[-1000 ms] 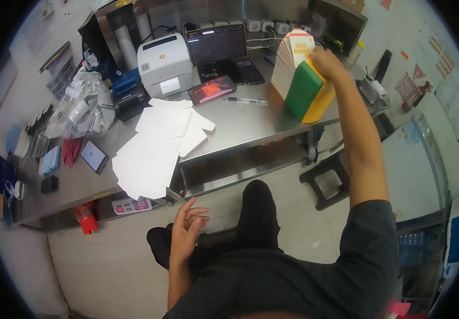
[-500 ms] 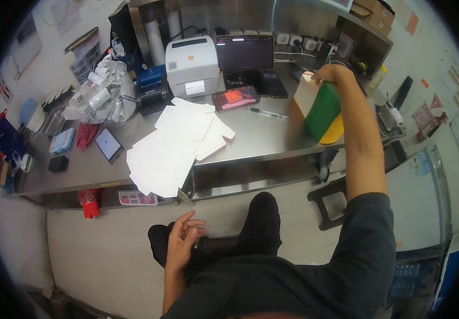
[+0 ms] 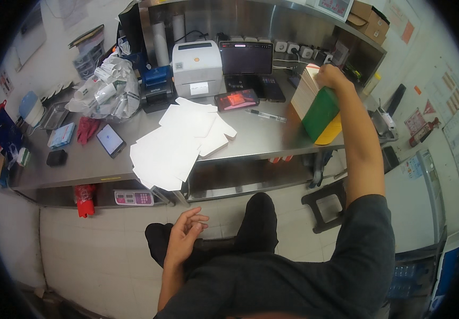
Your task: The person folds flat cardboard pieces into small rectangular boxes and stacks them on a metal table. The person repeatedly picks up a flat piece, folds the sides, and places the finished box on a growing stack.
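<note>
At the right end of the steel counter, my right hand (image 3: 331,76) bends over the top of an upright row of thin white card pieces (image 3: 305,87). Its fingers close on their upper edge, though the fingertips are partly hidden. Against these pieces stands a green and yellow block (image 3: 320,117), perhaps a box, partly behind my forearm. My left hand (image 3: 185,234) hovers over my lap, empty, its fingers loosely bent and apart. A loose pile of flat white cardboard blanks (image 3: 168,146) lies at the counter's front edge, some overhanging it.
Behind the pile are a white label printer (image 3: 197,66), a dark laptop (image 3: 246,58), a phone with a red screen (image 3: 236,99) and a pen (image 3: 266,115). Leftward lie another phone (image 3: 111,140) and a clear plastic bag (image 3: 110,90). A black stool (image 3: 320,212) stands below right.
My right hand has shifted slightly down, and the white card pieces under it look more fanned apart. My left hand stays over my lap. The view has moved a little.
</note>
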The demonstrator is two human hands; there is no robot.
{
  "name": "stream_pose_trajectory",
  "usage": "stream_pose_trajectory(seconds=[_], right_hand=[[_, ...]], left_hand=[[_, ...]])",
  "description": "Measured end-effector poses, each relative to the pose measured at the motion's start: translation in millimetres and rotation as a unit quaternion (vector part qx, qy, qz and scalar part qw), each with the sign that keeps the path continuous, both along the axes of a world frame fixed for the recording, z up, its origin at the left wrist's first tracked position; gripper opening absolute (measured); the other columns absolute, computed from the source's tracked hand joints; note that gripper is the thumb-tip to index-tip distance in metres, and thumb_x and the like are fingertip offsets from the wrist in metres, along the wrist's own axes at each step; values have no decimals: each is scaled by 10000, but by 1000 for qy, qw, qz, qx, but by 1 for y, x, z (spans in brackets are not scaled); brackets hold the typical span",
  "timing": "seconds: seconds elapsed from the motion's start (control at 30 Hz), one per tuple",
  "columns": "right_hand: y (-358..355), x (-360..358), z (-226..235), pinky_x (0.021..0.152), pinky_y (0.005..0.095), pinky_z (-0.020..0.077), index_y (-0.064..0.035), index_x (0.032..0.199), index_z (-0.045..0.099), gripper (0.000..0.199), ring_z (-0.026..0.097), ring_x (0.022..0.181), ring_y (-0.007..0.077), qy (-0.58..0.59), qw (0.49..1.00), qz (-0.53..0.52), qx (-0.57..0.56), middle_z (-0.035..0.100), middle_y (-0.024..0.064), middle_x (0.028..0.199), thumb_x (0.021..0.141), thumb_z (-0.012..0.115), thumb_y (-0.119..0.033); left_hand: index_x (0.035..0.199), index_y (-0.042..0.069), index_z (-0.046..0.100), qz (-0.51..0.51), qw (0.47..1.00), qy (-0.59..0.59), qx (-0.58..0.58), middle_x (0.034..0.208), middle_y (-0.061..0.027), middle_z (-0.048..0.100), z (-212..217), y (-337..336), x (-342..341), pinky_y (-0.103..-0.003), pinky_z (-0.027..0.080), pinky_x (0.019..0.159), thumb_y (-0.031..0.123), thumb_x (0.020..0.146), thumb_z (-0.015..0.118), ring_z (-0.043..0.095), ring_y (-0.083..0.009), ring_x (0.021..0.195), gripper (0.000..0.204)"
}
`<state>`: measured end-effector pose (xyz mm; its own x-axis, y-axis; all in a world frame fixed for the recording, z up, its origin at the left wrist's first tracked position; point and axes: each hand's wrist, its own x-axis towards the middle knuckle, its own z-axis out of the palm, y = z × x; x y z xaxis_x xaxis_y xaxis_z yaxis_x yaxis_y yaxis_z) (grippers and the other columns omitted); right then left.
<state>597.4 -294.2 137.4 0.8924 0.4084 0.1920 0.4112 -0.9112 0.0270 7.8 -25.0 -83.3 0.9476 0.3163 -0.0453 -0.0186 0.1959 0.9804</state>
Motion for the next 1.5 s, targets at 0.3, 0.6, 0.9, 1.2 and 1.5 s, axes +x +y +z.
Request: stream_pose_trajectory(seconds=[0.3,0.6,0.9,1.2,1.5], right_hand=[[31,-105,21,897,438,565,-52,1163,756,419,745,1018,343,-164,942,65,285,780,181,1057,976,679,-419],[117,-209,-184,653,363,498,-6,908,768,392,652,669,184,174,855,120,474,714,119,727,1003,677,-375],[118,-214,-211,671,395,500,24,909,742,402,644,667,260,122,809,129,560,687,192,740,1007,661,-358],[121,-229,-205,679,471,517,-42,904,736,353,686,735,407,90,852,100,505,707,199,790,1008,656,-369],[136,-272,-202,659,391,525,-68,993,754,294,691,724,235,114,818,110,554,733,90,801,1042,648,-338]], left_hand=[[1430,15,573,43,996,-40,64,1214,-117,716,15,27,9,-338,516,980,78,1025,644,657,-188,1088,416],[1435,30,590,71,733,37,675,1513,-239,547,65,76,73,-502,385,1199,149,860,812,468,-446,1436,627],[1085,-9,750,115,780,57,613,1074,-224,744,67,94,78,-441,569,876,103,947,701,732,-380,978,185],[872,-18,735,378,757,-31,532,720,-134,712,71,87,76,-347,514,606,114,948,783,646,-212,583,160],[822,-8,729,397,778,-37,486,715,-94,712,57,65,74,-322,487,621,142,892,853,629,-182,617,207]])
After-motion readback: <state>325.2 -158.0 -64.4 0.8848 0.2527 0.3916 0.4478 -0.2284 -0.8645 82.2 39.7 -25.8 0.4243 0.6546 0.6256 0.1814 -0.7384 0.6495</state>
